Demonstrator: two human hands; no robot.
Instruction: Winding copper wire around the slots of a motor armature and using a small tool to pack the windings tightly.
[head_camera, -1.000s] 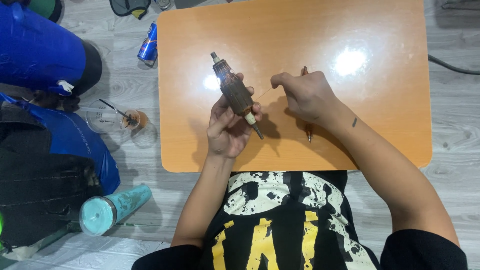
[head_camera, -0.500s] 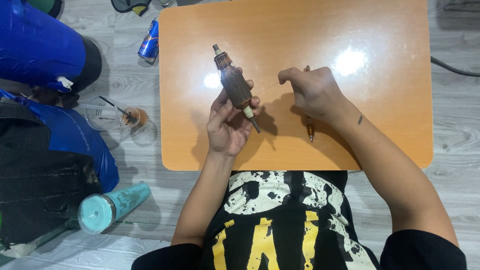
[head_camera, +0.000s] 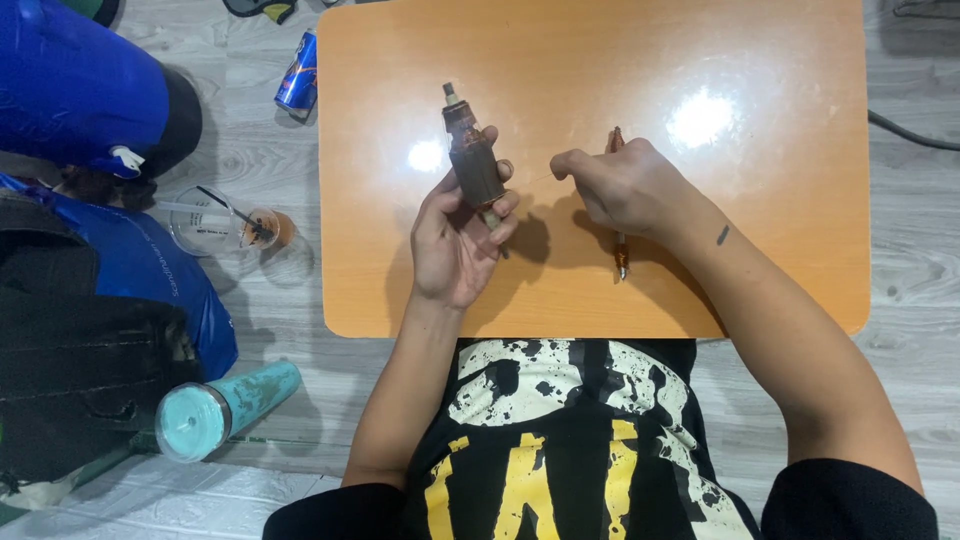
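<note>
While a teal tumbler (head_camera: 225, 410) lies on its side on the grey floor (head_camera: 270, 300) at far left, with a clear plastic cup (head_camera: 215, 222) and a blue drink can (head_camera: 297, 84) farther up, the orange table (head_camera: 780, 270) fills the middle of the view. Over its left half the left hand (head_camera: 452, 240) is clamped around a dark, rusty motor armature (head_camera: 473, 160), held tilted with its shaft end pointing away from the person. Just to the right, the right hand (head_camera: 625, 185) hovers with thumb and forefinger pinched together, whether on anything I cannot tell, above a thin brown tool (head_camera: 620, 250) lying on the table.
</note>
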